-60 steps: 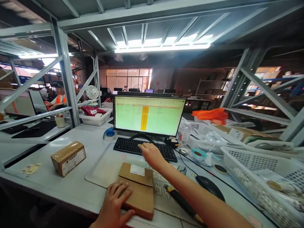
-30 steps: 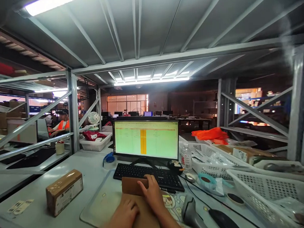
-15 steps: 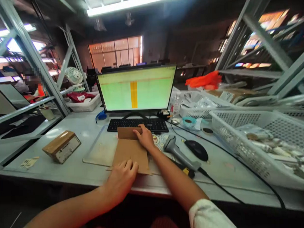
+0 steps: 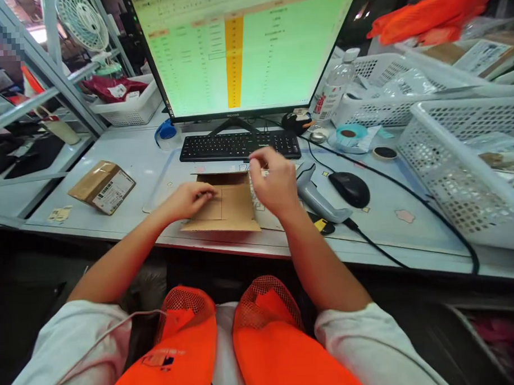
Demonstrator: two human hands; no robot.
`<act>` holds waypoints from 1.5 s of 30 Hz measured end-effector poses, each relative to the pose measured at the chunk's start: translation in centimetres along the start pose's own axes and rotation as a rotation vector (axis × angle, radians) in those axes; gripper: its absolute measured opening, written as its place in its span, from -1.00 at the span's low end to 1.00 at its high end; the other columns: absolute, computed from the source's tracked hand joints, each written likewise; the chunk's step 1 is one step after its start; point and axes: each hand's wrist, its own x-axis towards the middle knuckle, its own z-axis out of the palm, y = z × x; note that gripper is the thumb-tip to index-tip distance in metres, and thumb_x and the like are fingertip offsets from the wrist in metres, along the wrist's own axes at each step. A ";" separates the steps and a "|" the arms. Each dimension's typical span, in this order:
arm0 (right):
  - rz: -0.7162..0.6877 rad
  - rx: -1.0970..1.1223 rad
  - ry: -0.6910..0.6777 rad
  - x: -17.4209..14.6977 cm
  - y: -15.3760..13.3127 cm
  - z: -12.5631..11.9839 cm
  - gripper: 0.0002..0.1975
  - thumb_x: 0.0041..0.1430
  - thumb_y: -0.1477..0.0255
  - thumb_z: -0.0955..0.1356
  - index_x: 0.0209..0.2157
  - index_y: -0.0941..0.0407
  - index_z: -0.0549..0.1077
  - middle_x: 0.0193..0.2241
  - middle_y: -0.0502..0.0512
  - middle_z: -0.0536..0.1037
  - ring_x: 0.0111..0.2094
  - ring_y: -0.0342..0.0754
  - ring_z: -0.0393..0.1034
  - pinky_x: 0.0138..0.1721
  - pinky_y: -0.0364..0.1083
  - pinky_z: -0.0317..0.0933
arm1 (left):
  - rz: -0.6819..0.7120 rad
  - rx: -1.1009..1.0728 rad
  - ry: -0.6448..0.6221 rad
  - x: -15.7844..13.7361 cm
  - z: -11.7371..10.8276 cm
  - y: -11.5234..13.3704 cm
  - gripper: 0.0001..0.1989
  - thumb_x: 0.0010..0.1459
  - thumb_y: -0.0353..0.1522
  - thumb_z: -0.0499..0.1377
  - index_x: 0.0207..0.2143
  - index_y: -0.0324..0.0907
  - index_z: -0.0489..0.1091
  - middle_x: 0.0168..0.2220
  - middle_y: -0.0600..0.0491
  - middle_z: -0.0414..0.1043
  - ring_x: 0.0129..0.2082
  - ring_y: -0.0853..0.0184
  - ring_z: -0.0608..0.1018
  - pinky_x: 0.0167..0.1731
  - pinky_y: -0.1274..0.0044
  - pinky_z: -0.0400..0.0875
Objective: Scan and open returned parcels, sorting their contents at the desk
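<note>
Brown cardboard is being exposed inside the box (image 4: 237, 205), resting on the counter (image 4: 141, 157) before the keyboard (image 4: 221, 146). Opening is seemingly being finished; the flaps (image 4: 224, 225) are lying unclosed, no contents showing. At the box's left side the left hand (image 4: 189, 201) is being held curled, near its right edge the right hand (image 4: 277, 183); whether either grip is pinching anything cannot be told.

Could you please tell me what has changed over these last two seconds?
The right hand has drawn back from the keyboard, toward the person. The cardboard box, label up earlier, now shows spread flaps and no label. The left hand stays at the box's left side; the taped carton and mouse stayed put.
</note>
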 end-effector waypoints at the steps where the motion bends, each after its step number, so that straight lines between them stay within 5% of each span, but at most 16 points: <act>1: -0.057 0.044 -0.089 -0.9 -0.7 -0.1 -0.73 0.43 0.36 0.24 -0.12 0.15 0.54 -0.24 0.22 0.59 -0.19 0.10 0.43 -0.04 0.09 0.31 | 0.002 0.052 0.074 0.8 0.4 -1.0 -0.70 0.37 -0.36 0.08 0.00 -0.24 0.55 -0.05 -0.08 0.63 -0.05 0.20 0.62 0.04 0.37 0.49; 4: -0.284 0.116 -0.452 -2.5 -1.3 1.6 -0.78 0.38 0.39 0.28 -0.27 0.14 0.54 -0.28 0.21 0.58 -0.21 0.07 0.39 -0.08 0.05 0.28 | -0.008 0.178 0.171 1.7 2.5 -3.3 -0.63 0.39 -0.32 0.06 0.12 -0.26 0.49 0.04 -0.17 0.56 0.06 0.09 0.53 0.15 0.25 0.39; 7: -0.421 0.094 -0.667 -2.5 -0.8 3.9 -0.82 0.37 0.41 0.31 -0.24 0.13 0.56 -0.05 0.28 0.55 0.01 0.14 0.36 0.09 0.12 0.24 | -0.019 0.198 0.107 1.4 4.1 -4.5 -0.54 0.46 -0.27 -0.04 0.26 -0.25 0.38 0.07 -0.19 0.51 0.09 0.06 0.48 0.17 0.20 0.33; 10: -0.494 0.010 -0.747 -1.6 -0.3 4.9 -0.78 0.40 0.35 0.31 -0.20 0.13 0.58 0.04 0.32 0.47 0.12 0.20 0.28 0.18 0.21 0.17 | -0.021 0.215 0.058 1.1 4.3 -4.9 -0.51 0.48 -0.28 -0.12 0.29 -0.23 0.35 0.11 -0.20 0.46 0.12 0.05 0.45 0.18 0.18 0.29; 18: -0.582 -0.096 -0.804 0.0 -1.4 5.0 -0.71 0.37 0.22 0.38 -0.31 0.14 0.59 -0.05 0.30 0.45 0.02 0.18 0.30 0.13 0.22 0.23 | -0.048 0.218 0.033 1.4 4.0 -4.8 -0.54 0.45 -0.34 -0.09 0.26 -0.25 0.38 0.17 -0.21 0.44 0.15 0.04 0.43 0.23 0.16 0.27; 21: -0.500 -0.085 -0.773 0.7 -2.3 3.8 -0.80 0.29 0.32 0.42 -0.39 0.13 0.54 -0.05 0.29 0.47 0.04 0.18 0.33 0.15 0.21 0.25 | 0.011 0.172 0.056 1.5 4.0 -4.6 -0.53 0.48 -0.32 -0.07 0.34 -0.16 0.32 0.38 -0.12 0.27 0.34 0.07 0.28 0.32 0.15 0.18; 25: -0.312 -0.032 -0.642 1.2 -1.6 -1.4 -0.95 0.19 0.43 0.40 -0.29 0.10 0.50 0.18 0.29 0.43 0.24 0.20 0.28 0.29 0.21 0.19 | 0.104 0.212 -0.010 1.3 3.2 -3.9 -0.58 0.52 -0.15 -0.05 0.23 0.00 0.44 0.43 0.02 0.23 0.39 -0.03 0.18 0.29 0.01 0.11; 27: -0.116 -0.032 -0.564 0.7 -0.5 -4.4 -0.69 0.12 0.40 0.43 -0.06 0.08 0.50 0.22 0.28 0.42 0.27 0.22 0.28 0.31 0.23 0.18 | 0.193 0.248 -0.027 1.4 2.7 -3.5 -0.61 0.49 -0.11 0.02 0.13 -0.05 0.50 0.36 -0.02 0.35 0.38 -0.07 0.21 0.27 0.01 0.10; 31: 0.492 0.130 -0.455 -2.0 1.6 -6.7 -0.32 0.07 0.19 0.46 0.21 0.10 0.38 -0.14 0.20 0.58 -0.15 0.15 0.52 -0.13 0.13 0.48 | 0.350 0.238 -0.010 2.9 2.2 -2.5 -0.63 0.41 -0.08 0.12 -0.16 -0.18 0.54 -0.01 -0.13 0.58 0.20 0.01 0.42 0.21 0.13 0.18; 34: 0.772 0.425 -0.377 -4.0 2.3 -5.3 -0.51 0.04 0.09 0.45 -0.07 0.10 0.52 -0.31 0.17 0.58 -0.31 0.12 0.50 -0.44 0.02 0.44 | 0.383 0.202 0.003 4.5 2.3 -1.7 -0.50 0.41 -0.04 0.05 -0.46 -0.16 0.42 -0.31 -0.10 0.55 -0.11 0.12 0.55 0.09 0.22 0.29; 37: 0.797 0.509 -0.304 -4.0 2.8 -4.7 -0.64 0.01 0.07 0.48 -0.48 0.08 0.49 -0.47 0.15 0.55 -0.39 0.08 0.46 -0.45 0.00 0.43 | 0.344 0.097 0.191 4.7 1.7 -1.4 -0.39 0.42 0.02 -0.12 -0.60 -0.11 0.20 -0.55 -0.01 0.37 -0.44 0.25 0.44 -0.09 0.28 0.36; 40: 0.698 0.391 -0.083 -1.5 2.0 -6.6 -0.60 0.05 0.06 0.49 -0.58 0.07 0.42 -0.58 0.07 0.44 -0.49 -0.01 0.35 -0.51 -0.05 0.33 | 0.275 -0.077 0.430 2.5 0.5 -1.8 -0.31 0.41 0.12 -0.22 -0.64 -0.10 0.14 -0.62 0.01 0.28 -0.52 0.28 0.38 -0.20 0.33 0.38; 43: 0.423 0.275 0.087 1.4 -2.8 -8.3 -0.53 0.19 0.07 0.45 -0.61 0.06 0.33 -0.63 0.00 0.28 -0.55 -0.09 0.20 -0.56 -0.11 0.12 | 0.175 -0.257 0.251 -0.6 0.7 -2.3 -0.31 0.38 0.18 -0.07 -0.52 -0.15 0.39 -0.51 -0.02 0.47 -0.44 0.28 0.51 -0.24 0.40 0.42; 45: 0.193 0.215 0.020 2.1 -7.9 -7.5 -0.49 0.29 0.11 0.41 -0.62 0.07 0.27 -0.63 -0.01 0.22 -0.54 -0.12 0.15 -0.54 -0.10 0.01 | 0.049 -0.470 0.104 -2.3 2.0 -2.5 -0.34 0.32 0.22 0.05 -0.17 -0.19 0.53 -0.24 -0.10 0.63 -0.26 0.21 0.63 -0.18 0.41 0.49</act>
